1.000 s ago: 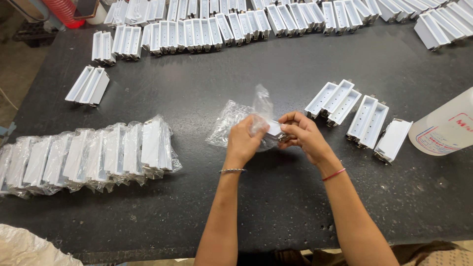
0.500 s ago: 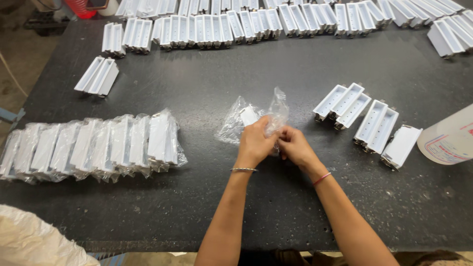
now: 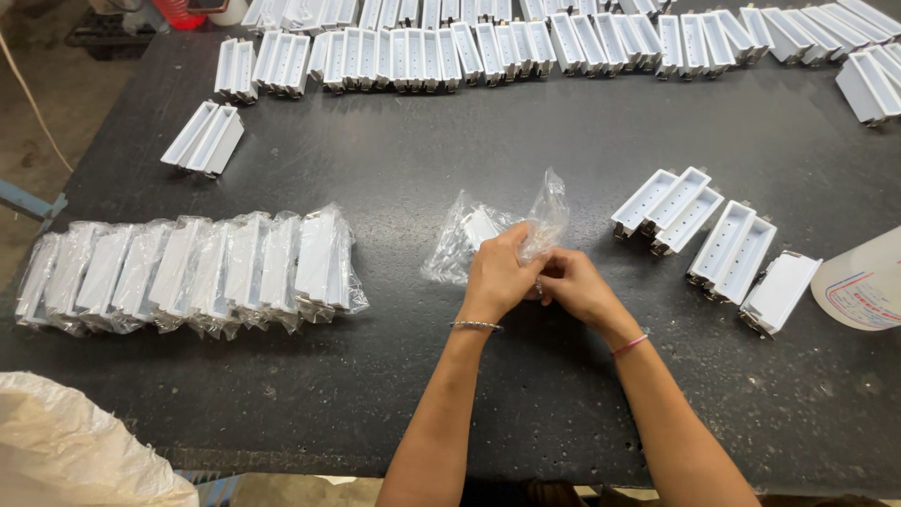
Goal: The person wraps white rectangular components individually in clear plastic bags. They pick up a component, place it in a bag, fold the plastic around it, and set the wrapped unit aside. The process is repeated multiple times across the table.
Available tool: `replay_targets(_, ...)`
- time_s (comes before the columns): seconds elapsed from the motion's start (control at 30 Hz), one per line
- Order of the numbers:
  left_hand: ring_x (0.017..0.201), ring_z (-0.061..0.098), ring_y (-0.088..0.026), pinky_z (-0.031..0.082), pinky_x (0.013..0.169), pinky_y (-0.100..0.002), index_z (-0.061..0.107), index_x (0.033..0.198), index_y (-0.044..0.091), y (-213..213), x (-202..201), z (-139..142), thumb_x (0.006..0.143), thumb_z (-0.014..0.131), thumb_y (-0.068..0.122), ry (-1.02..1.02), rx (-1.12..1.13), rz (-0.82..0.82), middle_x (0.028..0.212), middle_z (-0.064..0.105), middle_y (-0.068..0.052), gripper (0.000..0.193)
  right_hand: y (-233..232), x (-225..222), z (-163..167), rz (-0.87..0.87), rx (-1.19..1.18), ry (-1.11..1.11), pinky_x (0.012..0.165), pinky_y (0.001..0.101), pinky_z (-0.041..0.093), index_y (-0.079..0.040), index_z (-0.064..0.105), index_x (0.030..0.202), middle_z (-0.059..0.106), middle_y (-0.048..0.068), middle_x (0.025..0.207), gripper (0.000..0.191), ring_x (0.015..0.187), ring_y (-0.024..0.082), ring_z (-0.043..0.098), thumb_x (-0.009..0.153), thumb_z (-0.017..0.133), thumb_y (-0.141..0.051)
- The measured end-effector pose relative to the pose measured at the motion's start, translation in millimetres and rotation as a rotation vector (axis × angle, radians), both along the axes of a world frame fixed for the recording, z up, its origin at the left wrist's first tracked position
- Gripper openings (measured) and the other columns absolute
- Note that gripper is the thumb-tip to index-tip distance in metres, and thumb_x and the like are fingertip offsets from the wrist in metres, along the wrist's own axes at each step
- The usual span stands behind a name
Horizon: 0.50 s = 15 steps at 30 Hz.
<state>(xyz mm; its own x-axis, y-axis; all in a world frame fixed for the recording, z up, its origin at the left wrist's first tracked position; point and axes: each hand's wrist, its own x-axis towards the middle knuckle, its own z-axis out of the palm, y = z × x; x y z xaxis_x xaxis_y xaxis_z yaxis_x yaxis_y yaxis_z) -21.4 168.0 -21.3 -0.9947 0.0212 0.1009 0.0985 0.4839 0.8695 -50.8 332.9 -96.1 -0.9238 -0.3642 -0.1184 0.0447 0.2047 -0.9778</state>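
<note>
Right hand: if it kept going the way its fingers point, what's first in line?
The right hand points left, into the clear plastic bag both hands grip, and the left hand right against it. Beyond them, probably the row of bagged white parts.

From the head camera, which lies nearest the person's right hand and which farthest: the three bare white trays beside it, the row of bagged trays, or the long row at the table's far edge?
From the right hand:
1. Three bare white trays, right.
2. Row of bagged trays, left.
3. Long row at the far edge, top.
</note>
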Motion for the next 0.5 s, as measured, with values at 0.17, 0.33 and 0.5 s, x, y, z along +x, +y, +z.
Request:
replay_targets(0.17,0.08,0.076,-0.032,0.058,0.071,-0.041,0.07,0.115,0.008,-4,1,-1,0.083,0.078,0.026,0.054,-0.07,0.011,0.087,0.076,-0.016,0.037,4,4,10,0.002,-0.021,0.017,0.065,0.0264,0.054,0.001,0.07,0.11,0.072,0.006,0.09,0.02,0.075,0.011,0.065,0.093,0.067,-0.007)
replay_targets(0.33,0.083,0.076,-0.032,0.059,0.074,-0.042,0.069,0.118,0.009,-7,1,3,0.083,0.078,0.026,-0.023,-0.057,0.02,0.09,0.076,-0.017,0.04,18,5,25,-0.007,0.021,-0.002,0.065,0.0254,0.052,-0.002,0.073,0.115,0.071,0.004,0.09,0.024,0.074,0.009,0.061,0.092,0.068,-0.008)
replay_targets(0.5,0.086,0.076,-0.033,0.059,0.075,-0.043,0.068,0.111,0.004,-1,3,2,0.084,0.077,0.026,-0.002,-0.064,-0.02,0.093,0.076,-0.018,0.036,8,-2,6,-0.057,-0.064,0.008,0.068,0.0256,0.05,0.003,0.07,0.11,0.071,0.005,0.094,0.017,0.079,0.009,0.062,0.093,0.067,-0.003)
